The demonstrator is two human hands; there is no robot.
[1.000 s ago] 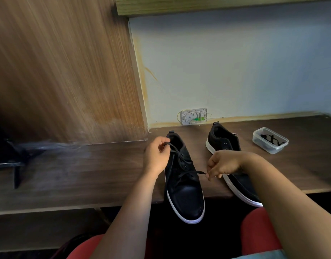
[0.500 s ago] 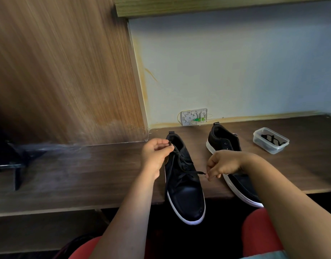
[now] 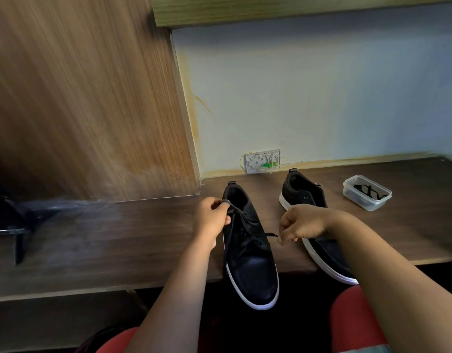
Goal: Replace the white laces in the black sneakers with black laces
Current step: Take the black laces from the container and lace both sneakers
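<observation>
At lower centre, my left hand (image 3: 211, 218) and right hand (image 3: 302, 224) pinch the black lace's (image 3: 255, 236) limp, light ends; grip near tips.

Left hand (image 3: 211, 218) and right hand (image 3: 302, 224) pinch black lace (image 3: 248, 238) ends; near sneaker (image 3: 248, 247).

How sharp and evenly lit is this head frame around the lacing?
Head view: the left hand, right hand and black lace read sharp; the wood panel at left smears with wide-angle stretch; dim below the desk edge.
</observation>
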